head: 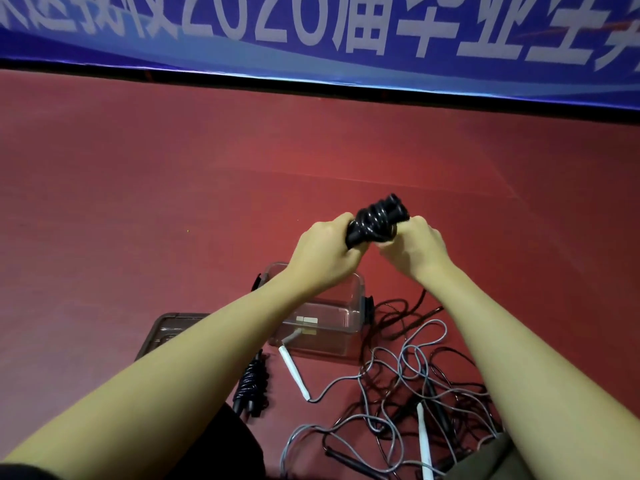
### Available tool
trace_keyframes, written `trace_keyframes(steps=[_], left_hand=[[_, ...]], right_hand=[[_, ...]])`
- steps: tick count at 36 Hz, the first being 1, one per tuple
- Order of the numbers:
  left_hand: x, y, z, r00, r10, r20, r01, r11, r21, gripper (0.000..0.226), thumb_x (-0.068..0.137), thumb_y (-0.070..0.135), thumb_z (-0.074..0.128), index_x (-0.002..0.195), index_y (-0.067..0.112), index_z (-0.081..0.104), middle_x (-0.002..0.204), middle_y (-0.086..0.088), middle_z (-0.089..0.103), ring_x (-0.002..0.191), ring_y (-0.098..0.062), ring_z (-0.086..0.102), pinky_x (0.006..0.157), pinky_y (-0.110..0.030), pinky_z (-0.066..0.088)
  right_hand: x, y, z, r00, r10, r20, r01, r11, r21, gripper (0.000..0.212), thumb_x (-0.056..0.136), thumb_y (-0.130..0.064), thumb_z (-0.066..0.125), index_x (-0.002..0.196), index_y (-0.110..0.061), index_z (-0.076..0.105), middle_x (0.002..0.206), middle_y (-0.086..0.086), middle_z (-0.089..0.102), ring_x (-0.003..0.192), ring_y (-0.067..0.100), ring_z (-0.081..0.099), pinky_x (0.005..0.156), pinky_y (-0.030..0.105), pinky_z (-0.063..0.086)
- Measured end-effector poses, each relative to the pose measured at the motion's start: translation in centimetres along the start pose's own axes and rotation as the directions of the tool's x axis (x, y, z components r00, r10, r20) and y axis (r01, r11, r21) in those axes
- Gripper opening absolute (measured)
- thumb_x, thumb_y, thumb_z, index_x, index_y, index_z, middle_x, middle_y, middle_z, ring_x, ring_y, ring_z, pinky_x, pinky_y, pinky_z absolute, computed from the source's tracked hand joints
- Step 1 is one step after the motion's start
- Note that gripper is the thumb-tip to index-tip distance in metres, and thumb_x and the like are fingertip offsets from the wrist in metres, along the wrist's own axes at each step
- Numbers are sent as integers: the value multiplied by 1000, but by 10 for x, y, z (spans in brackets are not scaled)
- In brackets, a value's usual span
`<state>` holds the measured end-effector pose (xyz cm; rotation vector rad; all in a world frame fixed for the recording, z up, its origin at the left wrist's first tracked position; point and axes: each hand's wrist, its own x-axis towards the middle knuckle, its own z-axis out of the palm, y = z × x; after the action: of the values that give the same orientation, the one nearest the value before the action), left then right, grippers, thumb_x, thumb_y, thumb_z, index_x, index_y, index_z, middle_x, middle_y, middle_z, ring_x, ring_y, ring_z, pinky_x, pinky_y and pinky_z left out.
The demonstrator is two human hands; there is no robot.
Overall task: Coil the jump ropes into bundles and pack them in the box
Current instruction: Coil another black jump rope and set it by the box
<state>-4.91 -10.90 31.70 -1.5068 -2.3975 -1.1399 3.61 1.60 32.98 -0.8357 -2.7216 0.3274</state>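
Both hands hold a black jump rope bundle (375, 220) up above the floor, its cord wound around the two handles. My left hand (323, 252) grips its lower left end; my right hand (414, 247) closes on its right side. Below my arms stands a clear plastic box (332, 323) with black side latches. A second coiled black bundle (251, 384) lies on the floor left of the box. A grey rope with white handles (293, 370) and loose black ropes (401, 317) lie tangled at the lower right.
The dark box lid (166, 332) lies flat on the red floor (173, 202) left of the box. A blue banner with white characters (311, 32) runs along the far edge. Dark clothing shows at the bottom.
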Motion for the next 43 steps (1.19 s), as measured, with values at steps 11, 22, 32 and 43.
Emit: trace_keyframes(steps=[11,22,32,43], left_hand=[[6,3,11,930,-367,-20,366,922,123,9,93,17,46,93,10,41,89,-10,57,73,-30,45,64,-33,34],[1,-14,13,928,-368,60,270,774,572,18,91,3,45,109,2,49,106,-12,63,96,-33,63,65,-32,35],[4,-26,0,952,-254,171,67,720,691,21,92,7,43,109,6,56,110,-10,63,98,-33,61,68,-32,35],[0,-30,-1,944,-35,328,-233,634,737,20,96,13,39,109,12,55,104,-7,65,95,-32,62,62,-30,30]], right_hand=[[5,-5,18,985,-85,151,57,982,182,28,77,-20,60,61,2,53,52,3,43,55,26,43,54,31,32],[-10,-10,15,930,-283,234,313,944,-104,16,83,-13,51,90,-20,63,76,1,56,85,29,58,60,30,36],[-7,-11,16,662,-623,-416,468,777,-420,21,67,-6,51,70,-19,68,53,-2,54,39,20,54,35,20,27],[-1,-28,4,977,-43,-208,53,998,44,33,83,-51,63,85,-19,67,74,0,58,75,25,49,69,30,36]])
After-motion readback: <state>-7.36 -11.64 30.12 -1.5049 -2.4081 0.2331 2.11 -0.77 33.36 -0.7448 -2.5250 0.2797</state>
